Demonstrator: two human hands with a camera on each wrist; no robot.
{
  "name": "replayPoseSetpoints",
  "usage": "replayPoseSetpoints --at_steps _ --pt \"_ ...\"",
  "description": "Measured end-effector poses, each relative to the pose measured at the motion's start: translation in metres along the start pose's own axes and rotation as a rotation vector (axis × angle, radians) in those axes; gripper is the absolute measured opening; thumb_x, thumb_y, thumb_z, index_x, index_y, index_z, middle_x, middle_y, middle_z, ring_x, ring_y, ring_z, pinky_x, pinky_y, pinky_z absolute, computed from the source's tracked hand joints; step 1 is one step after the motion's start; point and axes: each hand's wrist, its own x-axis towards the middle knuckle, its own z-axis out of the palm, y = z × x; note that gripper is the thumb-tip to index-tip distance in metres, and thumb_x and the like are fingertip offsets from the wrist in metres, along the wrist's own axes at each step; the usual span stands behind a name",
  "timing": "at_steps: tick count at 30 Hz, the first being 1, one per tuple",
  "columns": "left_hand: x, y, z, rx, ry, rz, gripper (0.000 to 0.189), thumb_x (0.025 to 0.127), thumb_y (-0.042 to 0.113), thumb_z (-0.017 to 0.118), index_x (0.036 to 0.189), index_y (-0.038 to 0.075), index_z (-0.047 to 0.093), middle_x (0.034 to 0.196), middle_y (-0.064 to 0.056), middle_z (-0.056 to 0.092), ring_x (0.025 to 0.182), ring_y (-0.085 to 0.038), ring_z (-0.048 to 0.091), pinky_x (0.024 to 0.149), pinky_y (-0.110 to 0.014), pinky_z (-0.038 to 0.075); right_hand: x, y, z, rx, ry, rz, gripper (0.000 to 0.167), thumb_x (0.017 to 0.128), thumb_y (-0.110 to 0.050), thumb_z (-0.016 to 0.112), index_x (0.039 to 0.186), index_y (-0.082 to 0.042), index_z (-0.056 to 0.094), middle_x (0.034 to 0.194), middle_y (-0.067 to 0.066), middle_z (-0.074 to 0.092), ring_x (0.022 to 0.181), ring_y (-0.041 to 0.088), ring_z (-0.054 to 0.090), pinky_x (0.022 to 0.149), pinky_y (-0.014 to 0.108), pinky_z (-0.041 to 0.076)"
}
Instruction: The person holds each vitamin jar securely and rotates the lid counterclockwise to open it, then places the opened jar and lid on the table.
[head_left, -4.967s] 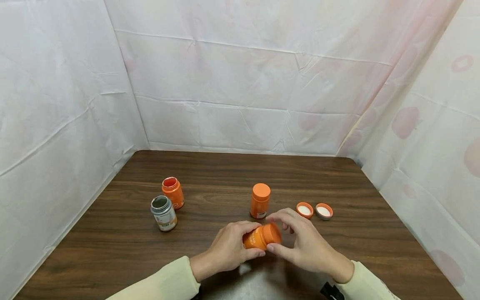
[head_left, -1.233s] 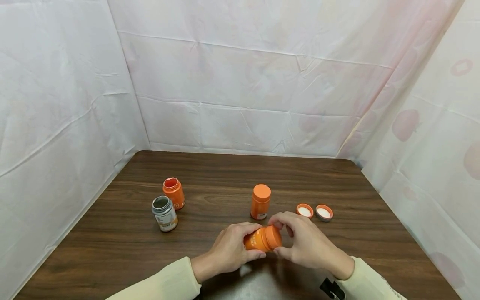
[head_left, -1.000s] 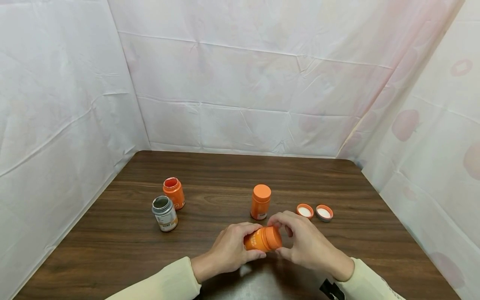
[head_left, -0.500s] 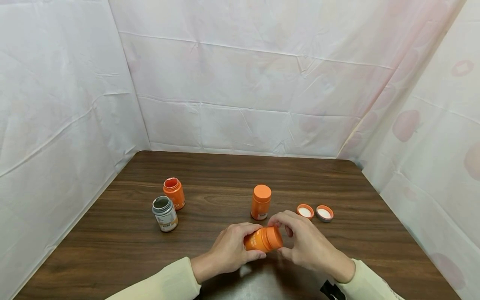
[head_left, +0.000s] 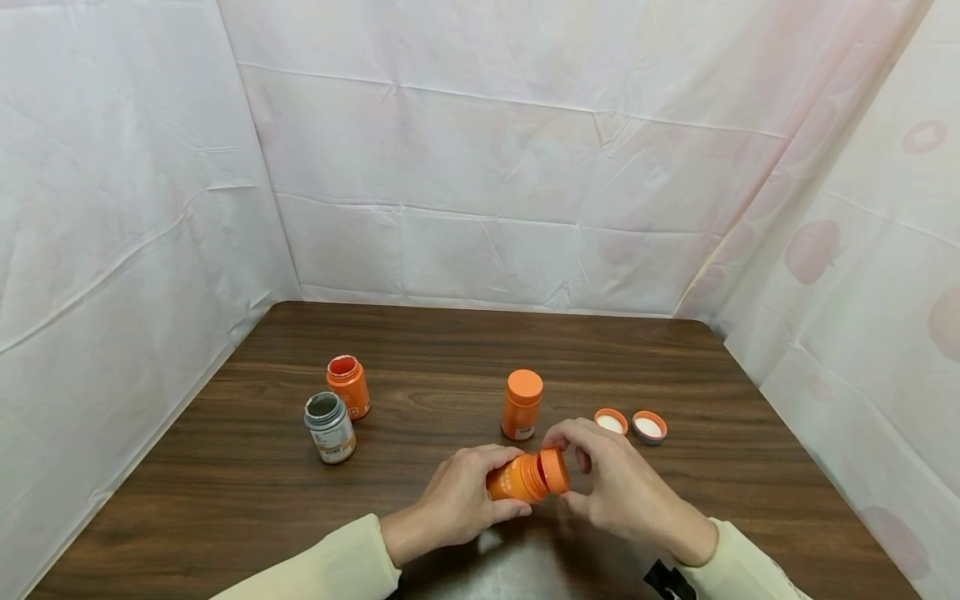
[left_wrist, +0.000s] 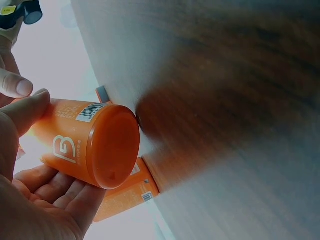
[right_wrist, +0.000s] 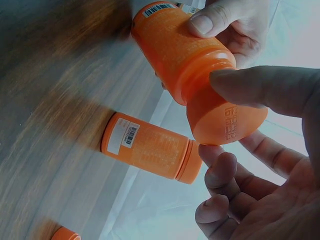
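Observation:
My left hand point(head_left: 459, 493) grips the body of an orange bottle point(head_left: 510, 480), tilted on its side with the mouth to the right. Between thumb and fingers, my right hand point(head_left: 621, 487) pinches the bottle's orange cap point(head_left: 555, 471). A gap shows between cap and neck, and the cap sits at an angle to the mouth. In the right wrist view the threaded neck point(right_wrist: 207, 65) is partly bared beside the cap point(right_wrist: 225, 117). The left wrist view shows the bottle's base point(left_wrist: 116, 147) and its barcode label.
A capped orange bottle point(head_left: 521, 408) stands just beyond the hands. At the left stand an uncapped orange bottle point(head_left: 349, 390) and an uncapped grey bottle point(head_left: 332, 433). Two caps, one orange point(head_left: 611, 421) and one grey-sided point(head_left: 648, 427), lie upturned at the right. White sheeting point(head_left: 480, 150) surrounds the table.
The orange cap has come away from the bottle's neck and tilted, moving slightly right with my right hand. My left hand keeps its grip in the same place.

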Motion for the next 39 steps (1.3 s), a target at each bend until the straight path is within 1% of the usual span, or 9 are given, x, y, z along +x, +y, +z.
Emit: replayPoseSetpoints --at_steps 7,11,14,17,22,27,34,39 --pt "0.000 0.001 -0.001 -0.013 -0.008 -0.018 0.049 0.080 0.029 0.091 0.124 0.023 0.071 0.110 0.013 0.069 0.087 -0.001 0.060 0.077 -0.025 0.051 -0.002 0.002 -0.004 0.002 -0.022 0.056 0.064 0.061 0.001 0.092 0.110 -0.027 0.062 0.085 -0.014 0.056 0.072 0.011 0.050 0.062 0.022 0.044" --pt "0.000 0.001 -0.001 -0.017 -0.012 -0.028 0.050 0.080 0.030 0.090 0.125 0.021 0.071 0.111 0.012 0.069 0.088 -0.001 0.060 0.078 -0.025 0.051 -0.004 0.003 -0.005 0.005 -0.037 0.094 0.063 0.062 -0.001 0.092 0.110 -0.027 0.062 0.082 -0.009 0.056 0.071 0.011 0.050 0.060 0.023 0.044" --pt "0.000 0.000 -0.002 -0.024 -0.010 -0.029 0.050 0.080 0.031 0.090 0.125 0.020 0.071 0.111 0.012 0.069 0.088 -0.001 0.060 0.077 -0.024 0.051 -0.004 0.005 -0.006 0.014 -0.049 0.116 0.061 0.064 -0.002 0.092 0.111 -0.026 0.061 0.082 -0.006 0.057 0.070 0.011 0.051 0.059 0.023 0.044" --pt "0.000 0.000 -0.002 -0.029 -0.007 -0.025 0.049 0.080 0.031 0.090 0.124 0.021 0.071 0.110 0.012 0.069 0.088 0.000 0.061 0.077 -0.024 0.051 -0.005 0.006 -0.007 0.022 -0.054 0.131 0.059 0.066 -0.003 0.092 0.112 -0.026 0.062 0.084 -0.007 0.058 0.070 0.012 0.052 0.059 0.023 0.044" --pt "0.000 0.000 -0.002 -0.026 0.003 -0.022 0.049 0.080 0.031 0.090 0.124 0.022 0.071 0.108 0.013 0.069 0.087 0.000 0.061 0.077 -0.024 0.051 -0.007 0.009 -0.009 0.025 -0.046 0.134 0.057 0.068 -0.004 0.090 0.112 -0.025 0.061 0.088 -0.013 0.059 0.070 0.013 0.054 0.059 0.023 0.045" --pt "-0.001 0.000 -0.003 -0.029 0.007 -0.027 0.049 0.080 0.029 0.090 0.124 0.021 0.071 0.108 0.013 0.069 0.087 -0.001 0.060 0.077 -0.025 0.051 -0.008 0.010 -0.010 0.035 -0.043 0.136 0.055 0.069 -0.004 0.090 0.111 -0.023 0.061 0.086 -0.012 0.059 0.069 0.014 0.055 0.057 0.023 0.045" --pt "-0.002 0.000 -0.005 -0.047 0.000 -0.036 0.048 0.082 0.030 0.089 0.125 0.021 0.070 0.110 0.012 0.069 0.089 -0.001 0.061 0.078 -0.025 0.052 -0.009 0.012 -0.009 0.067 -0.045 0.143 0.053 0.070 -0.004 0.089 0.111 -0.020 0.059 0.089 -0.014 0.063 0.066 0.015 0.057 0.056 0.023 0.046" --pt "-0.002 -0.001 -0.006 -0.045 0.004 -0.032 0.050 0.082 0.032 0.089 0.127 0.020 0.070 0.111 0.012 0.069 0.090 -0.001 0.061 0.079 -0.026 0.052 -0.010 0.012 -0.008 0.051 -0.015 0.152 0.053 0.069 -0.006 0.090 0.109 -0.019 0.060 0.088 -0.014 0.063 0.066 0.013 0.058 0.055 0.023 0.047"
